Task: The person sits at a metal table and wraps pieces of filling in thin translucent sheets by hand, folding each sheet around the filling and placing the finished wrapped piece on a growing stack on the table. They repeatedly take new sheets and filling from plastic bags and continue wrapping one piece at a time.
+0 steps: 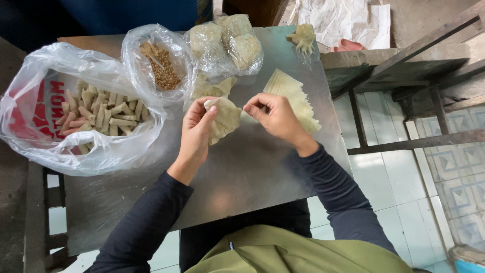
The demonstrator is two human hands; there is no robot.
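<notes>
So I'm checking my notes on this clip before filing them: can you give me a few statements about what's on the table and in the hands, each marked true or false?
1. Both hands hold one pale wrapper sheet between them. True: left hand and right hand pinch it.
2. The big plastic bag on the left holds finished rolls. True.
3. The stack of wrappers lies left of the left hand. False: it lies beside the right hand.
4. The brown crumbly filling sits in a metal bowl. False: it sits in a clear plastic bag.
5. The table top is metal. True.
</notes>
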